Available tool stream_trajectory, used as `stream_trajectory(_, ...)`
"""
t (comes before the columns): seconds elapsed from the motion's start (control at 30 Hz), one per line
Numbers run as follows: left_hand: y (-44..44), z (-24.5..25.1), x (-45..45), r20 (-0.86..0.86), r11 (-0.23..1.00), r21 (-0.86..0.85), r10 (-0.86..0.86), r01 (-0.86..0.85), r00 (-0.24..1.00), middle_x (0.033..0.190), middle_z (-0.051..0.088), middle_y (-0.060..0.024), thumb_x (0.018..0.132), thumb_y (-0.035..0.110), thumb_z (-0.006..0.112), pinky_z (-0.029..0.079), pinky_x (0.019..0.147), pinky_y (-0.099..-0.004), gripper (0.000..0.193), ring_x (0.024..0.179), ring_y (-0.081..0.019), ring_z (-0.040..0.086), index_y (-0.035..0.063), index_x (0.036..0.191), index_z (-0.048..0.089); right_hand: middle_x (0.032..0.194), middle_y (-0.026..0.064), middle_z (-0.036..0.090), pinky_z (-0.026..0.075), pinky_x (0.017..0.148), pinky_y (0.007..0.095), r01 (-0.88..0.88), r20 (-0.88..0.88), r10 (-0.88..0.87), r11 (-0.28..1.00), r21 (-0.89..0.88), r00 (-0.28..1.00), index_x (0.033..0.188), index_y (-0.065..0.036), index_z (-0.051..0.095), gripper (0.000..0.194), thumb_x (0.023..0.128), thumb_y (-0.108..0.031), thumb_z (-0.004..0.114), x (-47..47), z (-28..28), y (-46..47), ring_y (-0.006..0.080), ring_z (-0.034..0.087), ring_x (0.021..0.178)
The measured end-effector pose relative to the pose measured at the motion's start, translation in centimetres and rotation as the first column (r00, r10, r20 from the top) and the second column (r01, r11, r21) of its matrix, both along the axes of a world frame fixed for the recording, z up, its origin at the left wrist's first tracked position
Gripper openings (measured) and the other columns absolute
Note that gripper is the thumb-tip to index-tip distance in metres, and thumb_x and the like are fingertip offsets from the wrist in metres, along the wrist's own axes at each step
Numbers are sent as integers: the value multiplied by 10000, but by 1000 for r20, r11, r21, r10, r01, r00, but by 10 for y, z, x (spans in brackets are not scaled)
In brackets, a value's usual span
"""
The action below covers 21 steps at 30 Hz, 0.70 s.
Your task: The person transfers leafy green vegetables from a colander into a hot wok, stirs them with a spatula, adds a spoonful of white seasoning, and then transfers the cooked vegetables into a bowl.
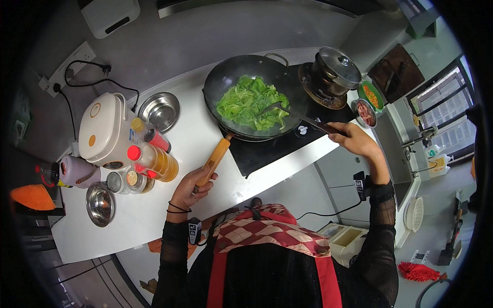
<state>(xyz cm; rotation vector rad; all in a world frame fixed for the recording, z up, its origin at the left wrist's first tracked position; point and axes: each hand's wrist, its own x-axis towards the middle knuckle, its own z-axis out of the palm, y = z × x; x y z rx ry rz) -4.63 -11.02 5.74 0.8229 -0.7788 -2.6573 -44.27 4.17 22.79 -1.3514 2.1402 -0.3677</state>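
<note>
My left hand grips the wooden handle of a large black wok, which sits on the left part of a black cooktop. Green leafy vegetables lie heaped in the wok, bright and partly limp, with faint steam around them. In my right hand is the dark handle of a spatula. It reaches over the wok's right rim, and its metal blade touches the leaves, which partly cover it.
A lidded pot stands on the right burner. Beyond it are a bowl of meat and a green bowl of diced vegetables. Leftward stand a rice cooker, an oil bottle, glass jars and steel bowls. A sink lies right.
</note>
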Motion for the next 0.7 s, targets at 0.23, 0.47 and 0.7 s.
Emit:
stream_trajectory(0.23,-1,1,0,15,1000,-2,-18,18,1000,912,515,-60,978,275,476,261,343,-135,302,492,-26,354,25,1145,460,813,174,656,478,714,362,-14,35,22,977,-214,999,1190,-21,581,403,856,-246,574,17,-83,-53,287,633,756)
stream_trajectory(0.47,0,-6,1,-6,1000,28,3,-3,1000,910,517,-66,976,266,480,286,350,-135,304,501,-30,369,9,1137,461,923,191,670,486,814,384,-76,-171,66,996,-55,983,1239,-90,576,454,820,-260,615,-17,-42,-12,335,643,908)
stream_trajectory(0.7,0,3,-1,-1,1000,7,1,-1,1000,915,516,-71,974,251,487,279,359,-136,287,514,-35,379,12,1129,464,968,224,658,488,824,388,-38,-167,4,979,-198,986,1207,-62,589,434,816,-249,620,1,-82,-56,379,630,928)
